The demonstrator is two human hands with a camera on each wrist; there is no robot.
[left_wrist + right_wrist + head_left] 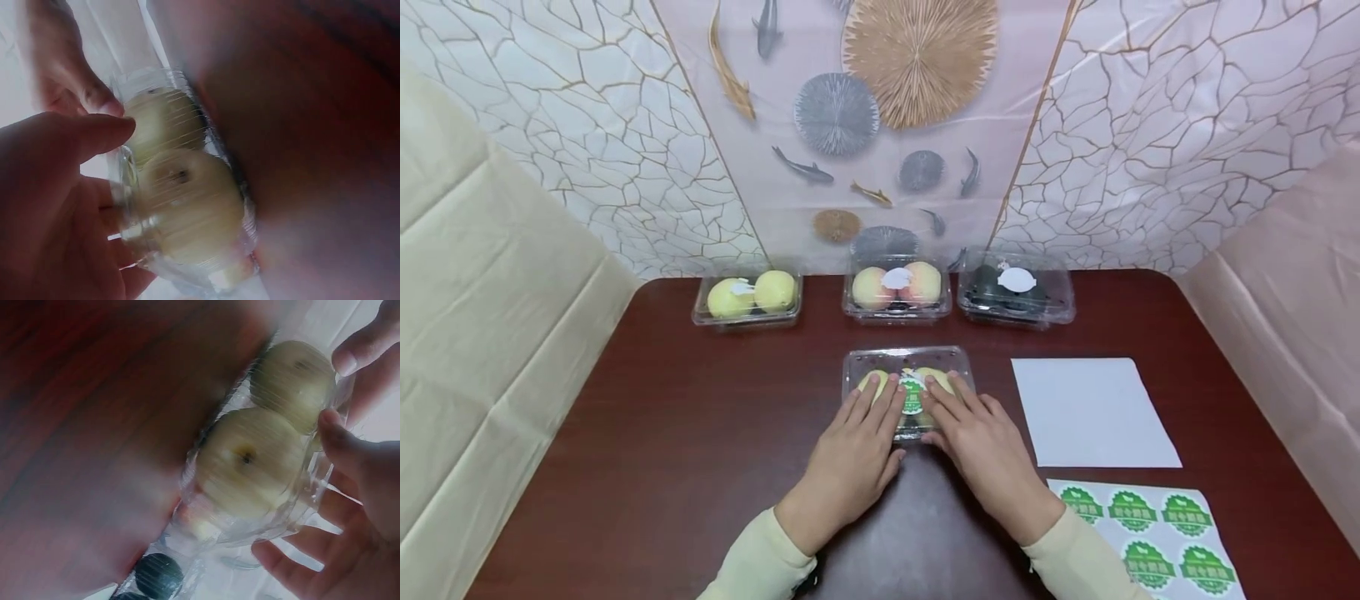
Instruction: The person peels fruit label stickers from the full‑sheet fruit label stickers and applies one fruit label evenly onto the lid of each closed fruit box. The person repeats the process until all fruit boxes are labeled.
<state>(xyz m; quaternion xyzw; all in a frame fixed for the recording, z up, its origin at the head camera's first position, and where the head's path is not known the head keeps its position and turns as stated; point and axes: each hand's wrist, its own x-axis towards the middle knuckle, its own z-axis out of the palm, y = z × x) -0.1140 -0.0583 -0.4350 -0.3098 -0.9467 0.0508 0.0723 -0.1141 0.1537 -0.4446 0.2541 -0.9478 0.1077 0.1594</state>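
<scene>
Pale sleeves (760,554), cut off by the lower edge of the head view, lead forward to two bare hands laid over a clear plastic container (887,360). Left hand (857,442) and right hand (988,446) angle inward, backs up, fingers extended and resting on the lid; neither is curled round it. Both thumbs lie toward the container's near side. Between the two sets of fingertips sits a green label (912,396), partly covered at its edges, its print too small to read. Two pale yellow fruits (250,459) fill the container under the fingers; the wrist views are blurred, though the near wall shows ridged. To the right, a sheet of green labels (1176,542) runs out of frame at the bottom, with a blank white sheet (1093,412) beyond it, both on the dark red table (662,467). Along the far edge stand a left container (748,319) of yellow fruits, a middle container (895,315) of reddish-yellow fruits, and a right container (1056,312) whose dark contents are hard to make out. Patterned cloth (820,200) hangs behind.
</scene>
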